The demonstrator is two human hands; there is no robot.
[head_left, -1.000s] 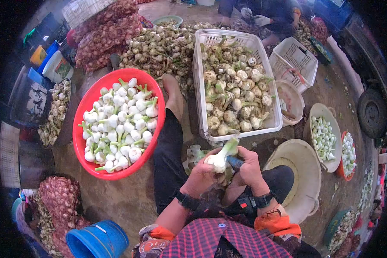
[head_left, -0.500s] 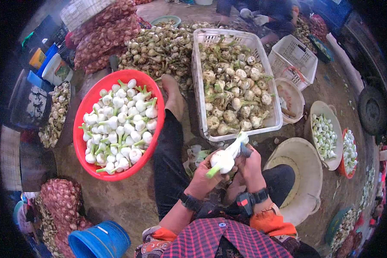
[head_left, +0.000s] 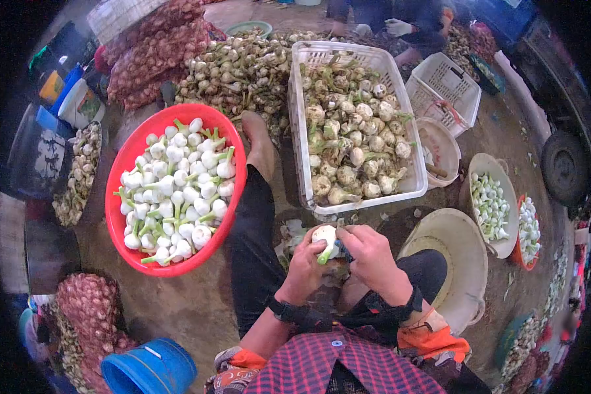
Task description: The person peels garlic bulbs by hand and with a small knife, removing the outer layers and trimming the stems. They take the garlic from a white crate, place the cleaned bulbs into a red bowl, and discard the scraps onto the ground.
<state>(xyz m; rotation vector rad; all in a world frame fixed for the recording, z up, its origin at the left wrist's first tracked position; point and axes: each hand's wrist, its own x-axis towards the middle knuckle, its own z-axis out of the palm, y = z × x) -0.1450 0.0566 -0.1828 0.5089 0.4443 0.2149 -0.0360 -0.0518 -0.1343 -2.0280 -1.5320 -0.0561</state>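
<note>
Between my hands, just below the white crate, is a white garlic bulb point(head_left: 324, 238) with a short green stem pointing down. My left hand point(head_left: 302, 270) has its fingers wrapped round the bulb. Against the bulb's right side, my right hand point(head_left: 369, 257) is closed, its thumb and fingers bent; a dark bluish thing shows partly under its fingers, too hidden to name. On the left, a red basin point(head_left: 117, 226) holds peeled white garlic with green stems. The white crate point(head_left: 417, 157) in front holds dirty, unpeeled garlic.
A large cream tub point(head_left: 466, 289) stands by my right knee, a blue bucket point(head_left: 152, 369) at lower left. Loose garlic point(head_left: 233, 75) and red net sacks point(head_left: 154, 52) lie ahead. Another person's gloved hand point(head_left: 398, 27) shows at the top. A cream basin point(head_left: 505, 177) of garlic is at right.
The bulb has turned and moved slightly up and left; the long pale leaves that stretched up-right from it no longer show. My right hand has rolled over, its back now facing up.
</note>
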